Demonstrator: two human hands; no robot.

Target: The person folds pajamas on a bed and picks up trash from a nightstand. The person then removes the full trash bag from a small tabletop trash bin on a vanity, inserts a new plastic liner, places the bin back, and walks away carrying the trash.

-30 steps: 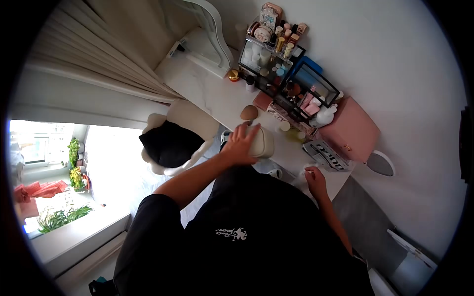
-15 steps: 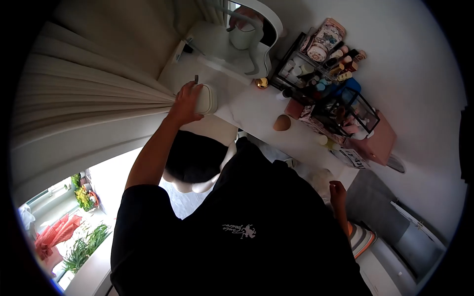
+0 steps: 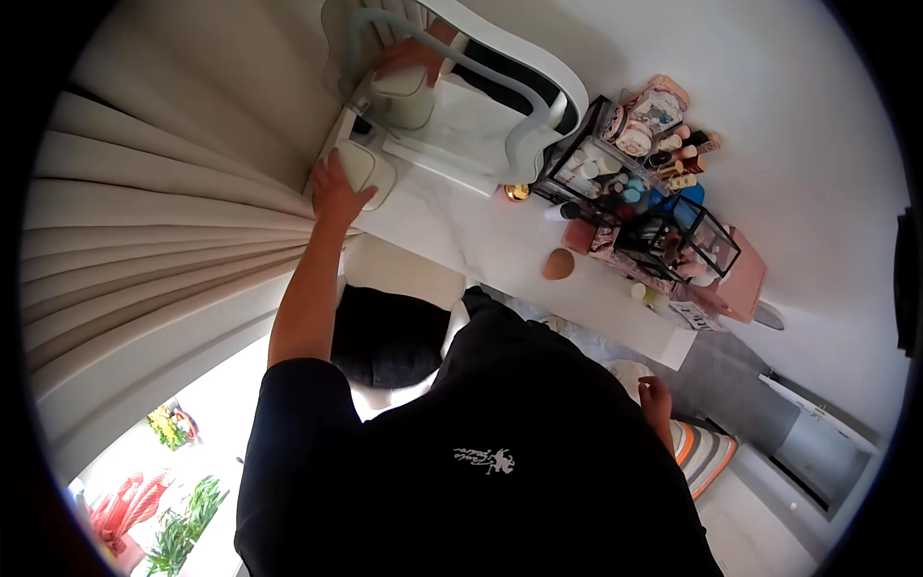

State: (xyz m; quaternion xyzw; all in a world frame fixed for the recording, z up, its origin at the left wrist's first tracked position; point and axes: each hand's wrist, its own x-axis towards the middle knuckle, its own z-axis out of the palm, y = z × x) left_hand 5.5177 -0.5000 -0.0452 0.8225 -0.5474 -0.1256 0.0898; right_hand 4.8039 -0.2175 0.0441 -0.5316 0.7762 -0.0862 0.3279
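My left hand is wrapped round the side of a white, rounded-square lidded container. The container stands at the left end of the white marble-patterned table, close to the curtain, its pale lid facing up. The fingers lie along its far left side, with the thumb at the near side. A mirror behind it reflects the hand and container. My right hand hangs low at my right side, fingers curled, with nothing visible in it, near a pale fluffy thing.
A brown egg-shaped sponge and a gold ball-like object rest on the table. Clear cosmetic organisers and a pink box line the wall. A chair with a black cushion is below. Curtains hang left.
My left hand has moved the white container further back and left across the table, towards the curtain and mirror. My right hand stays low at my side. The view has shifted slightly.
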